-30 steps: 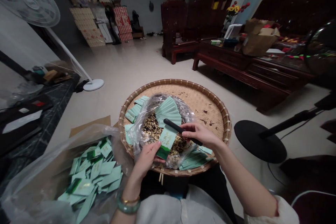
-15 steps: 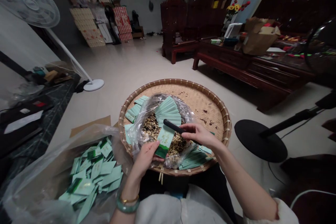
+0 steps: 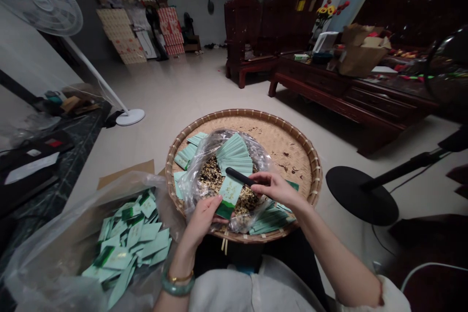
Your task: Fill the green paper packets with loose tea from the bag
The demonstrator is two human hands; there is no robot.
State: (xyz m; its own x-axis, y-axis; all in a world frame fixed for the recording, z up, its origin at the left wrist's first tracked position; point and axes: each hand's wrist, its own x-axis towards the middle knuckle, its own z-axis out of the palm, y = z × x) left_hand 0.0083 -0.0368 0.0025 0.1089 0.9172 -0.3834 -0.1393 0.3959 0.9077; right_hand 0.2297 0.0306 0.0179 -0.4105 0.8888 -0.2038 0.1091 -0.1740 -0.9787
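Observation:
My left hand [image 3: 201, 220] pinches the lower end of a pale green paper packet [image 3: 230, 197] with a dark green band. My right hand [image 3: 272, 188] holds a slim black tool [image 3: 239, 177], whose tip lies against the packet's top edge. Below both hands, a transparent plastic bag [image 3: 190, 190] holds dark dried flakes [image 3: 214, 180]. A fanned stack of green packets [image 3: 234, 153] rests on the bag. Several loose packets [image 3: 127, 243] lie in another plastic bag at lower left.
A round woven bamboo tray [image 3: 281, 139] sits under the work, scattered with dark bits. A black round stand base [image 3: 360, 195] is to the right. A dark counter [image 3: 62, 165] runs along the left. A pedestal fan [image 3: 40, 0] and wooden furniture stand farther off.
The black tool's tip has shifted left and slightly up, with my right hand following. The packet in my left hand has barely moved.

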